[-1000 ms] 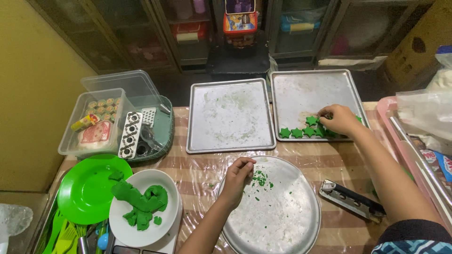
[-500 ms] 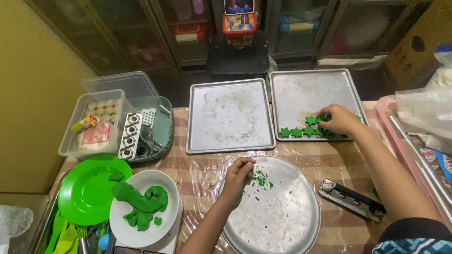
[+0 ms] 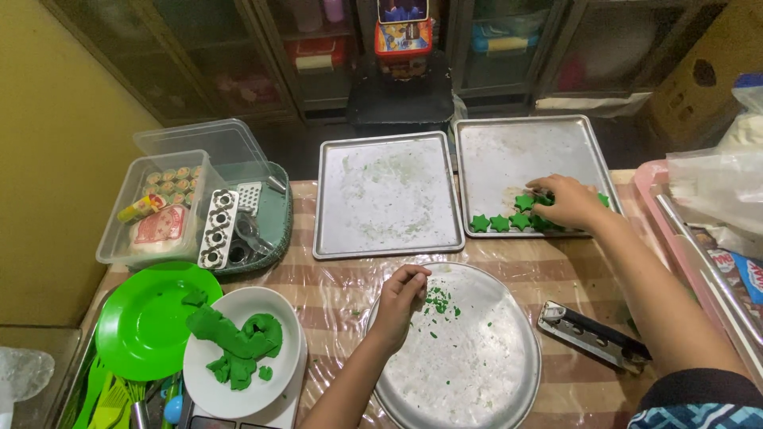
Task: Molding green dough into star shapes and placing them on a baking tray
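Green star-shaped dough pieces (image 3: pixel 502 222) lined up in a row along the near edge of the right baking tray (image 3: pixel 509 151), long axis of the row running left to right, each star lying flat. Right hand (image 3: pixel 566 202) resting palm down over the right end of that row, fingers curled onto a star near the tray's near right corner, covering several pieces; whether pinching one or only pressing on it, cannot tell. Left end of the row open to view, just left of the fingertips. Left hand (image 3: pixel 400 295) loosely closed, fingertips bunched and touching the upper left rim of the round metal tray (image 3: pixel 477 381), right beside small green dough crumbs (image 3: pixel 439 302) scattered on it; nothing clearly gripped. Left baking tray (image 3: pixel 385 195) alongside the right one, bare but for flour smears. To the left on the bench (image 3: pixel 334 290), a white plate (image 3: pixel 282 369) with leftover green dough (image 3: pixel 234 338), partly over a green plate (image 3: pixel 143 322). Clear plastic box (image 3: pixel 155 206) and teal basket (image 3: pixel 274 218) with cutters at far left. Metal cutter tool (image 3: pixel 592 338) lying near the right forearm, slanted, well clear of both hands.
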